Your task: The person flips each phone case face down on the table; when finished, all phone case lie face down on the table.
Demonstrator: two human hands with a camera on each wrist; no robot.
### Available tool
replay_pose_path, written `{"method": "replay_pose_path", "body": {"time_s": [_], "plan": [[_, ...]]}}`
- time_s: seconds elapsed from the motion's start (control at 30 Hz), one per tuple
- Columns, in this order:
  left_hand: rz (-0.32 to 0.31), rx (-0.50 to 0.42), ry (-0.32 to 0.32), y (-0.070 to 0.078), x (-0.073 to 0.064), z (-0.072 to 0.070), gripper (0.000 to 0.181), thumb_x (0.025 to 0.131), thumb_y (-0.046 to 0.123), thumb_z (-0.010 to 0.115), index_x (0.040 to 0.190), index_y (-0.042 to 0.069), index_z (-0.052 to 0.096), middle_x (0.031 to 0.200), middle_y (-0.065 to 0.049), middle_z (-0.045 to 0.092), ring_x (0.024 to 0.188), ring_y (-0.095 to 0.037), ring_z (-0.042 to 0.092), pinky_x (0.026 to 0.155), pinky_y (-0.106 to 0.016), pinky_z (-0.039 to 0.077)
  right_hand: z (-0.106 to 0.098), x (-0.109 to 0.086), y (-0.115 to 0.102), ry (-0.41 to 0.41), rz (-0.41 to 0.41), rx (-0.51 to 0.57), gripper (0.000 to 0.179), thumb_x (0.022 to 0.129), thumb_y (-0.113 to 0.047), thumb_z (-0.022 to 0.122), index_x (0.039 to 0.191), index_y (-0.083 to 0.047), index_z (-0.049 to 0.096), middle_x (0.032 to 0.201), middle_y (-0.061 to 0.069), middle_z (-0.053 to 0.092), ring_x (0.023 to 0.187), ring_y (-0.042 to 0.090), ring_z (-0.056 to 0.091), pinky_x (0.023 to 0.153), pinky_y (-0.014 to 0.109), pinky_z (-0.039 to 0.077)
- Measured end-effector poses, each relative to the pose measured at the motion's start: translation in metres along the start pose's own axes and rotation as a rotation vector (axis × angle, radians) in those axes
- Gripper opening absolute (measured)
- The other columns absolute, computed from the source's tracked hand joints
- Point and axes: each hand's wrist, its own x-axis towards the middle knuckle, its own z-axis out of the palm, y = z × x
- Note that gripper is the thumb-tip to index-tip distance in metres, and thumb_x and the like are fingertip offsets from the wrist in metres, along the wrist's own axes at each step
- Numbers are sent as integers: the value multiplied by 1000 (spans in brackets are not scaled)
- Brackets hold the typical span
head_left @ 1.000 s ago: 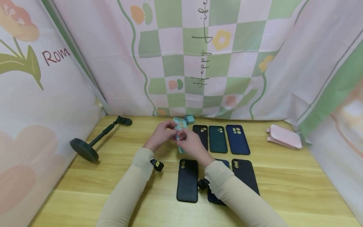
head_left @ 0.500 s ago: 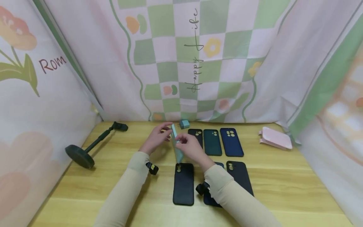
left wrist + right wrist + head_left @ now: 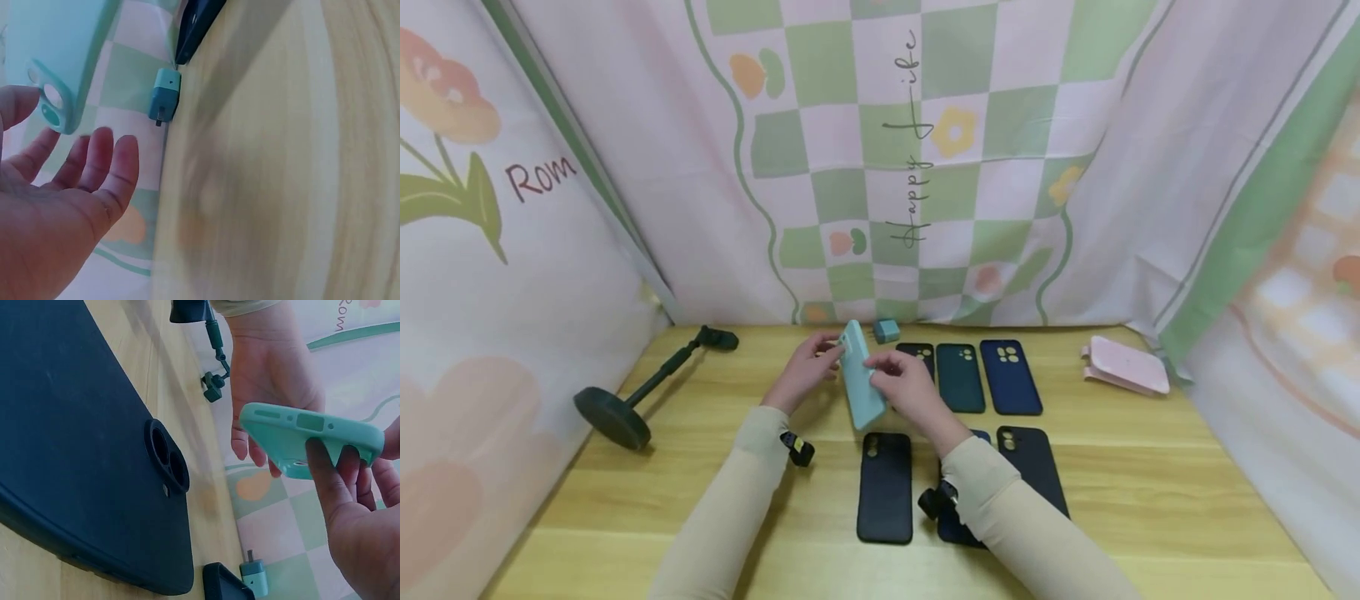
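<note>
A mint-green phone case (image 3: 862, 387) is held tilted above the table, its outer back toward the head camera. My right hand (image 3: 912, 387) grips its right edge; in the right wrist view the fingers (image 3: 328, 478) reach inside the hollow case. At the camera-cutout corner, my left hand (image 3: 801, 371) pinches the case between thumb and forefinger, while its other fingers spread loosely, as the left wrist view shows. Below the case lies a black phone case (image 3: 884, 487). A dark blue case (image 3: 958, 527) is partly hidden under my right forearm.
Along the back lie a black case (image 3: 919, 357), a dark green case (image 3: 960, 377) and a blue case (image 3: 1012, 377). A teal charger plug (image 3: 887, 332) sits behind them. Another black case (image 3: 1036, 471), a pink stand (image 3: 1127, 365) and a dark green stand (image 3: 658, 382) are also around.
The mint case has turned from its inner side, through edge-on, to its outer back facing the head camera. My left hand has shifted slightly left along with it.
</note>
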Motion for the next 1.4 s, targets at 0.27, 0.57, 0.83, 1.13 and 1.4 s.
{"method": "replay_pose_path", "body": {"time_s": [0.27,0.57,0.83,1.13,1.4], "plan": [[-31,-67,-25,-2,-2,-2,43,98,27,61,138,14,50,107,-16,64,93,-29,64,88,-51,51,3,0,7,38,21,126,23,86,-5,59,106,-6,70,101,8,62,85,20,56,65,30,48],[-10,-58,36,-7,3,-6,45,97,22,64,139,12,50,104,-16,59,85,-27,63,80,-42,55,4,0,13,-12,104,79,21,91,-4,59,111,-3,66,94,10,60,74,23,60,67,41,54],[-17,-1,37,-11,8,-5,50,97,23,64,143,9,48,102,-13,56,82,-22,61,78,-41,55,2,3,23,-71,185,-73,25,91,-6,58,115,-4,63,93,14,66,79,30,66,64,41,56],[-73,90,23,-11,13,-2,52,98,28,63,145,14,47,106,-12,61,83,-22,61,74,-39,54,2,10,24,-96,249,-115,33,89,-4,57,121,0,61,90,16,66,70,25,63,64,37,54],[-103,142,-3,-19,15,0,48,98,18,60,143,8,49,114,-15,64,86,-23,64,73,-33,53,1,16,30,-103,292,-142,41,92,-8,57,132,0,57,100,13,67,81,24,67,71,37,56]]}}
